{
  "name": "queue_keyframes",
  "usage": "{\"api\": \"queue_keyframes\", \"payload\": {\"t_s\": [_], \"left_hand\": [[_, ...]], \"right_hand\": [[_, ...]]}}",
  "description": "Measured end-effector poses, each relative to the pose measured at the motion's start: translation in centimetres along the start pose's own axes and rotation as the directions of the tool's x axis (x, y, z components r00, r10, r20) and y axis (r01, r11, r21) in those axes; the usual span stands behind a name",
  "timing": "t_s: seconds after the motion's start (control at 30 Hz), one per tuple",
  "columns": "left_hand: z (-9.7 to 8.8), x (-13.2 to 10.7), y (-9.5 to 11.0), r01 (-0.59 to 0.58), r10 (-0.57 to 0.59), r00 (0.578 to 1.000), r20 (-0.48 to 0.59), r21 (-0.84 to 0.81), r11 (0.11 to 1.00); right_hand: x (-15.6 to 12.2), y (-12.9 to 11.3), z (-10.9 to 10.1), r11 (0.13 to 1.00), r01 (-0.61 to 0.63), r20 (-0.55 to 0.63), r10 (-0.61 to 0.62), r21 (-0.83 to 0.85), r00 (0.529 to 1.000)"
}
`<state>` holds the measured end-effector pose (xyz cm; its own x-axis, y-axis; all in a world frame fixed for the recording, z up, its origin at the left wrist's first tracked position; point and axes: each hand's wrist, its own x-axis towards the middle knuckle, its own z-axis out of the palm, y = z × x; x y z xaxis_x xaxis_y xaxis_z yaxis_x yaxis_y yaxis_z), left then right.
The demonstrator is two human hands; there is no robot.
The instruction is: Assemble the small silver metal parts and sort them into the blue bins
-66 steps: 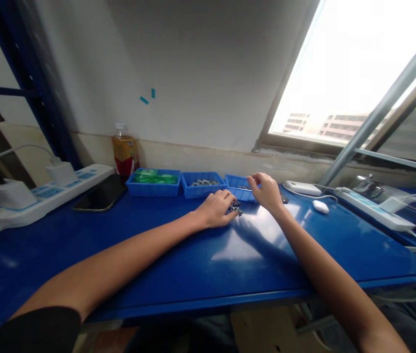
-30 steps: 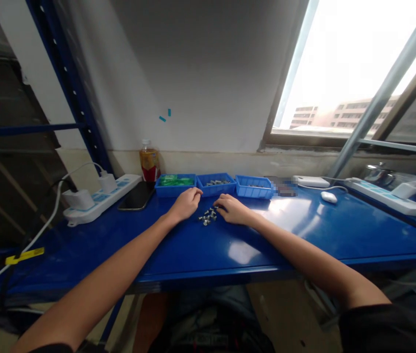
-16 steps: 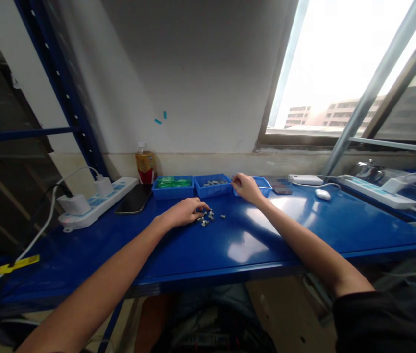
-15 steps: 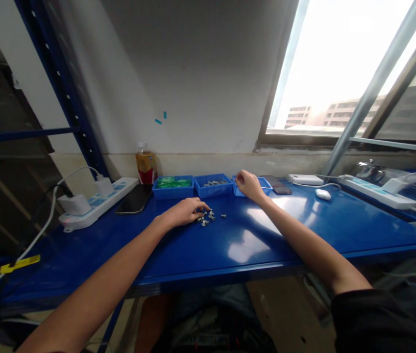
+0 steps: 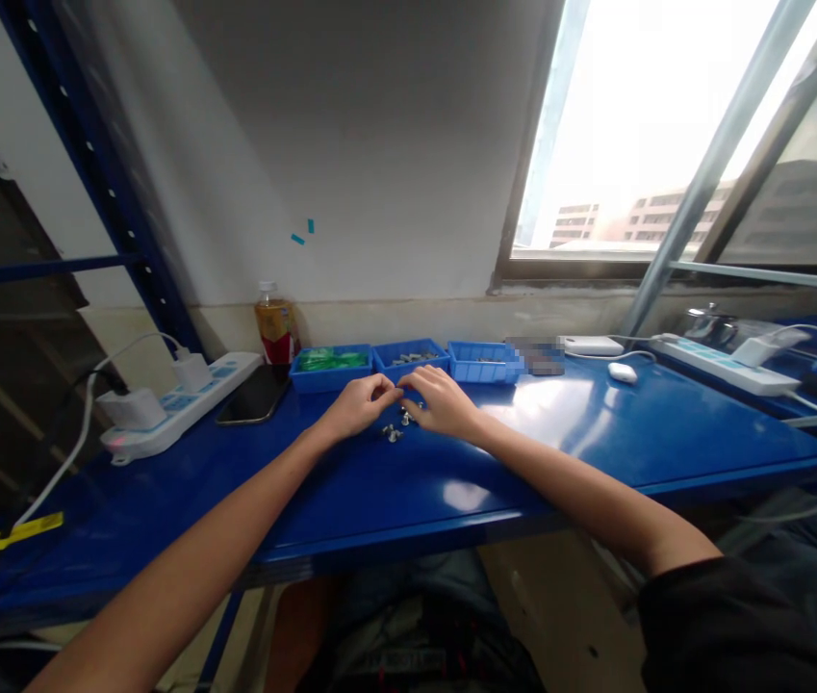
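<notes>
A small heap of grey metal parts [image 5: 395, 428] lies on the blue bench top [image 5: 581, 452]. My left hand [image 5: 357, 404] hovers just left of the heap, fingers curled in a pinch. My right hand [image 5: 441, 399] sits right of the heap, fingertips pinched together and meeting the left hand's fingertips above the parts. What either pinch holds is too small to make out. Behind my hands stand three shallow blue trays: one with green pieces [image 5: 327, 366], one with grey parts [image 5: 412, 358] and a third tray [image 5: 484, 361].
A white power strip [image 5: 177, 399] with plugged chargers and a black phone [image 5: 253, 395] lie at the left. An orange drink bottle [image 5: 272, 327] stands by the wall. At the right are a white mouse [image 5: 623, 372], a white box [image 5: 588, 344] and a second power strip [image 5: 722, 366].
My right hand has come back from the third tray to the heap and now meets my left hand. The left hand lifted a little off the parts. The view has shifted slightly.
</notes>
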<state>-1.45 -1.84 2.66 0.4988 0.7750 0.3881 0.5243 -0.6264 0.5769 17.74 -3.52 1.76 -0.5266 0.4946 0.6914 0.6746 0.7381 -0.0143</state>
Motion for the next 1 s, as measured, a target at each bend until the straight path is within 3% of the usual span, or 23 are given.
{"api": "queue_keyframes", "payload": {"t_s": [0.27, 0.4, 0.5, 0.63, 0.73, 0.8, 0.87, 1.0], "left_hand": [[0.2, -0.1, 0.0, -0.011, 0.011, 0.996, 0.084, 0.001, 1.0], [-1.0, -0.1, 0.3, -0.001, -0.006, 0.992, 0.126, 0.055, 0.999], [-2.6, -0.5, 0.6, 0.039, -0.063, 0.966, 0.251, 0.099, 0.994], [-3.7, -1.0, 0.7, 0.028, -0.101, 0.908, 0.408, 0.181, 0.983], [-3.3, -1.0, 0.6, -0.056, -0.051, 0.904, 0.424, 0.236, 0.97], [-2.8, -0.9, 0.5, -0.092, -0.025, 0.901, 0.432, 0.247, 0.965], [-2.5, -0.8, 0.3, -0.083, -0.029, 0.914, 0.404, 0.256, 0.963], [-2.4, -0.6, -0.1, -0.006, -0.038, 0.968, 0.249, 0.173, 0.985]], "right_hand": [[-0.6, -0.3, 0.1, 0.996, 0.089, 0.023, -0.09, 0.026, 0.996], [-0.2, 0.3, -0.6, 0.997, 0.08, 0.022, -0.08, -0.017, 0.997], [0.1, 2.9, -1.6, 0.979, -0.137, -0.076, 0.127, -0.152, 0.989], [-0.6, 8.0, -3.0, 0.81, -0.504, -0.245, 0.445, -0.299, 0.861], [-1.5, 9.9, -3.3, 0.736, -0.592, -0.26, 0.533, -0.328, 0.806], [-1.8, 9.5, -3.1, 0.765, -0.57, -0.237, 0.519, -0.298, 0.821], [-1.6, 7.8, -2.5, 0.838, -0.495, -0.186, 0.462, -0.23, 0.867], [-0.7, 3.1, -1.0, 0.973, -0.226, -0.01, 0.226, -0.046, 0.974]]}}
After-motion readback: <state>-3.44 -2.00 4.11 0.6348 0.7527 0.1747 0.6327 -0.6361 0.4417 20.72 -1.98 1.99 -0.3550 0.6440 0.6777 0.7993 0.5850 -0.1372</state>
